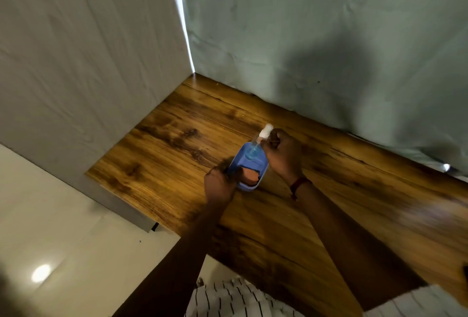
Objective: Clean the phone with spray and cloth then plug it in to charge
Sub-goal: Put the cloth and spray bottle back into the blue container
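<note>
A small blue tub (pixel 260 167) stands on the wooden table (pixel 177 139). Inside it stands a clear spray bottle (pixel 253 149) with a white nozzle top (pixel 267 130), beside a folded reddish-orange cloth (pixel 250 176). My left hand (pixel 219 185) grips the tub's near left rim. My right hand (pixel 281 154) is closed around the bottle's neck just under the nozzle. No phone or charger shows in this view.
Grey fabric walls (pixel 329 38) close the table at the back and left. The table's left edge (pixel 121 197) drops to a pale tiled floor (pixel 63 240). A red band sits on my right wrist (pixel 300 182). The picture is blurred at the right.
</note>
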